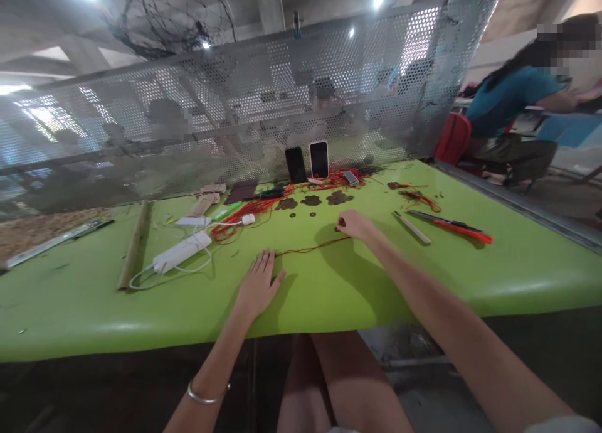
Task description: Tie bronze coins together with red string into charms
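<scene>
My left hand (258, 283) lies flat on the green table (329, 288), fingers stretched out, pressing down one end of a thin red cord (310, 250). The cord runs right to my right hand (353, 224), which is closed in a pinch on its other end. Just beyond my right hand lie small dark coins (313, 215) and three flower-shaped coin clusters (311, 201). A tangle of red cord (239, 223) lies further left.
Two phones (318, 159) lean against a perforated metal screen (282, 100) at the back. A white power adapter with cable (181, 252), a bamboo stick (135, 245), red-handled scissors (451, 224) and a small stick (412, 227) lie around. A person in blue (512, 100) sits at the right.
</scene>
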{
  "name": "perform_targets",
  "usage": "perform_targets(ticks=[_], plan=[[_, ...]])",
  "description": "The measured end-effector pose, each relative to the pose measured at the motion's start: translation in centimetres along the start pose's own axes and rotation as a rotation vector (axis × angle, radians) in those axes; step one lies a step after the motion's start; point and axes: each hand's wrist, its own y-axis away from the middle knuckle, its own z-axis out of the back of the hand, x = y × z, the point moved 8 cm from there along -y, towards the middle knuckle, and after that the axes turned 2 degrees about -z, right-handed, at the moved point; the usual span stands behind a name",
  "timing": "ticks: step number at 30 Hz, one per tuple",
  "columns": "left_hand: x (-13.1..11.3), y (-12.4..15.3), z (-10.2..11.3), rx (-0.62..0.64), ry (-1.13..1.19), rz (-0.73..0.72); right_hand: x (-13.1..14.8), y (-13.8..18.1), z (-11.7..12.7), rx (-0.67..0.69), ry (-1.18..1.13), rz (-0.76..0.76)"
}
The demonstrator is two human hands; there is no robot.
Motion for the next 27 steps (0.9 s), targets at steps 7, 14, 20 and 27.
perform_targets(ticks=[7, 14, 20, 27], plan=[[-0.4, 0.5, 2.7, -0.25, 0.066, -0.021, 0.0, -0.2, -0.7, 0.064, -0.075, -0.006], [-1.5, -2.8, 5.5, -0.264, 0.016, -0.021, 0.6, 0.3, -0.9, 0.078, -0.106, 0.04], [-1.7, -4.3, 5.1, -0.199, -0.054, 0.006, 2.6, 1.8, 0.3, 0.006, -0.12, 0.17], [-0.9, -3.3, 4.0, -0.154, -0.034, 0.069, 10.7, 4.9, -0.8, 0.002, -0.148, 0.624]])
